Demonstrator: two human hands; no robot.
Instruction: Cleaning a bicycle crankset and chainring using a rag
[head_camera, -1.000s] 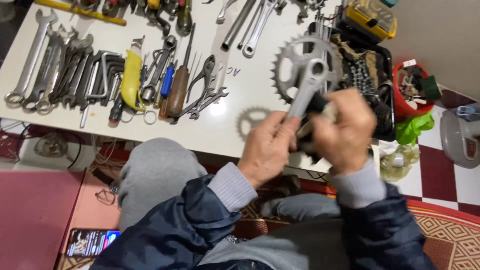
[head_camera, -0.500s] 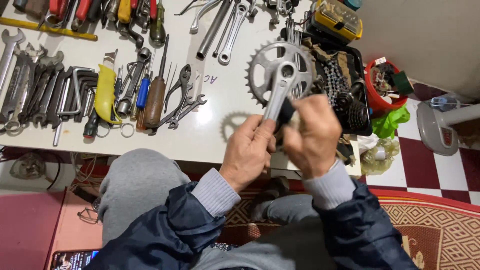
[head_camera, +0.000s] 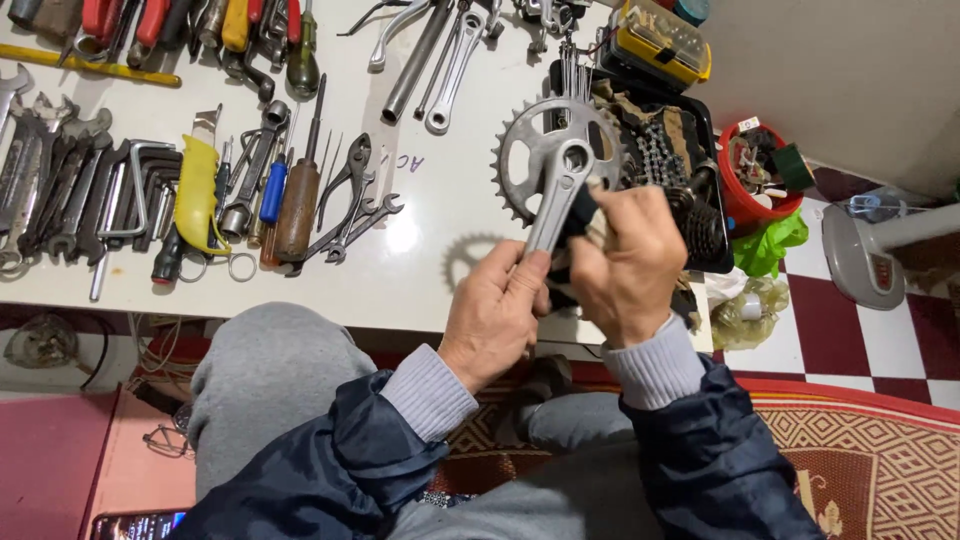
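White board (head_camera: 430, 260): spreads across the far side, crowded with tools.
Black tray (head_camera: 712, 215): right of the hands, holding a bicycle chain (head_camera: 660, 155).
Crankset (head_camera: 560, 170): held upright over the board's near right part, toothed ring far, arm near.
Left hand (head_camera: 495, 315): fingers grasping the crank arm's lower end.
Right hand (head_camera: 625, 262): clenched around a dark rag on the arm.
Pliers (head_camera: 345, 190): left, well apart.
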